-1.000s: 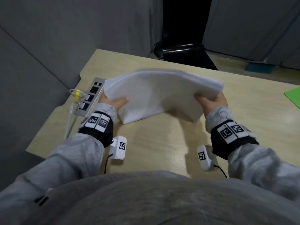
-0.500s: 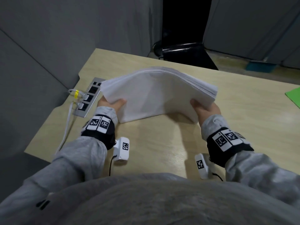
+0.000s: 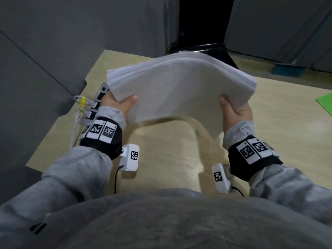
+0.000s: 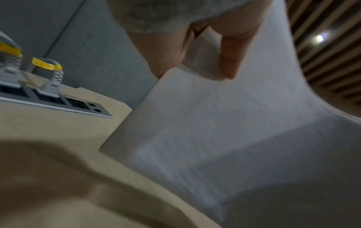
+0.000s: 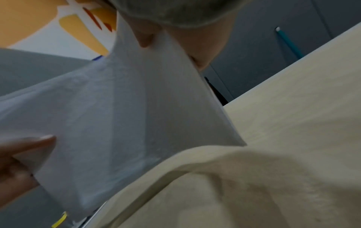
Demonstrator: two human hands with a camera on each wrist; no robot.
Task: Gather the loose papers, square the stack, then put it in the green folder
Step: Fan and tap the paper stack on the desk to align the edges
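A thick stack of white papers (image 3: 177, 87) is held up over the table, bowed upward in the middle. My left hand (image 3: 120, 105) grips its left edge with the thumb on top, and my right hand (image 3: 235, 112) grips its right edge the same way. The left wrist view shows the stack (image 4: 224, 131) from below with my left hand (image 4: 197, 50) pinching its end. In the right wrist view the papers (image 5: 117, 115) hang under my right hand (image 5: 175, 46). A corner of the green folder (image 3: 326, 103) lies at the table's far right edge.
The wooden table (image 3: 170, 159) has a grey power strip (image 3: 97, 103) with plugged white cables near its left edge, close to my left hand. Grey partition walls stand behind and to the left. A black chair base (image 3: 201, 49) sits beyond the far edge.
Both hands have lifted the stack higher off the table and bowed it more. The hands stay at its two ends.
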